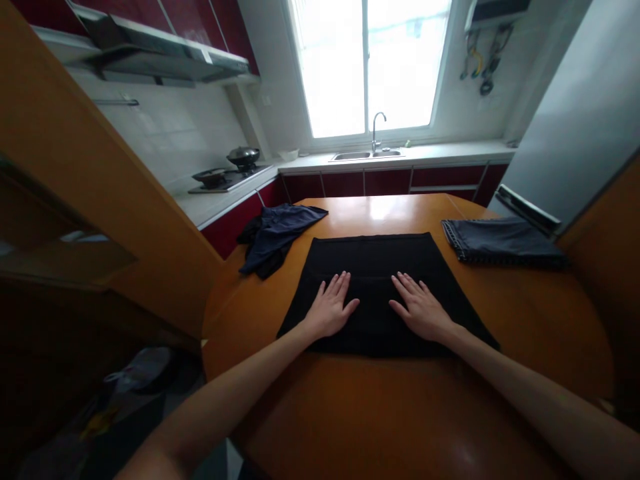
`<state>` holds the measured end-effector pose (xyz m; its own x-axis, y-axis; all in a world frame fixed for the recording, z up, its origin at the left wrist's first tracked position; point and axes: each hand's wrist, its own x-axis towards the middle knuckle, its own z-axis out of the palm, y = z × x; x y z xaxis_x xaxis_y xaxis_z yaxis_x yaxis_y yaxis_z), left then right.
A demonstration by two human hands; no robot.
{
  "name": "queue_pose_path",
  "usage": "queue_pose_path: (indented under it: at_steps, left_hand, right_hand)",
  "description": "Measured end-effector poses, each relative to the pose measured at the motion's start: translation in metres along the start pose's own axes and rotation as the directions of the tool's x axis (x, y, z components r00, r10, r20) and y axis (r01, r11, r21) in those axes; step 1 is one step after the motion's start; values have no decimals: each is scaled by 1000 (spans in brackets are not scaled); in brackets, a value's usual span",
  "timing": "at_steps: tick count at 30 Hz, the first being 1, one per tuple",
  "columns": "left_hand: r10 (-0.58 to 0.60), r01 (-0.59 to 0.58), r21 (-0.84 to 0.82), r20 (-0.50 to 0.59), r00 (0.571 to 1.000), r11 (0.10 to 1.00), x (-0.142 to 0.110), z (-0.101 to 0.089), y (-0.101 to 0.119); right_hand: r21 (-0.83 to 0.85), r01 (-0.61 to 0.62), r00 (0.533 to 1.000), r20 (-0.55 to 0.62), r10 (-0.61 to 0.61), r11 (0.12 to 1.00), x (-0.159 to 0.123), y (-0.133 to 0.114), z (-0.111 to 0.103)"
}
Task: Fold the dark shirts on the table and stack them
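A black cloth (375, 313), perhaps a folded garment, is spread flat in a four-sided shape on the wooden table (370, 407). My left hand (330, 310) lies palm down on its left part, fingers stretched out and a little apart. On the right part rests my right hand (420, 310), also palm down with the fingers extended. Neither hand grips the fabric. Bare table separates the cloth from a crumpled heap of dark blue and black clothing (280, 233) at the far left, and from folded dark grey-blue clothing (503, 240) at the far right.
Beyond the table runs a white counter (440, 153) with a sink (353, 156) and faucet (375, 130). A stove (235, 177) with pans stands at the left. Wooden frames flank both sides. A white bag (145, 367) lies low at the left.
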<state>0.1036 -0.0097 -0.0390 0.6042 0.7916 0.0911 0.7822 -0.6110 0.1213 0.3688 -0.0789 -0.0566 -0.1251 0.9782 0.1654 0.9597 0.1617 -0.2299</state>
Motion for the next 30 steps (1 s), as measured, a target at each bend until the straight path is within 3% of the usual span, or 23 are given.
queue_pose_path:
  at_steps: [5,10,13,15,17,19,22,24,27,30]
  left_hand:
    - [-147,141,85,68,987,986,-18,-7,-34]
    - [-258,252,98,54,965,963,-32,-13,-60]
    - [-266,262,127,20,964,957,-36,-20,-60]
    - [-228,233,165,-49,973,958,-37,-26,-50]
    - [-130,151,188,-121,984,970,-38,-29,-30]
    - [2,22,183,-133,991,983,-40,-27,-6]
    - [161,-151,144,-64,985,978,-44,-15,24]
    - [204,-198,123,-32,978,972,-49,-7,33]
    - [206,-201,117,-36,978,973,-62,-3,25]
    - [169,-161,134,-50,984,978,-83,-7,1]
  right_hand:
    - [-19,-129,991,30,129,991,0,6,1]
    - [-109,-216,975,28,220,970,-7,42,-4]
    - [-173,-326,945,-43,324,929,-14,63,-12]
    - [-196,-359,932,-134,338,912,-19,61,-19]
    - [-204,-314,936,-228,267,927,-26,43,-24]
    - [-202,-184,956,-266,127,962,-33,12,-24]
    - [-160,55,976,-201,-87,986,-44,-34,-16]
    - [-124,142,978,-136,-158,982,-51,-50,-9]
    - [-107,143,986,-76,-151,984,-62,-41,-6]
    - [-132,70,994,-75,-81,989,-77,-6,-9]
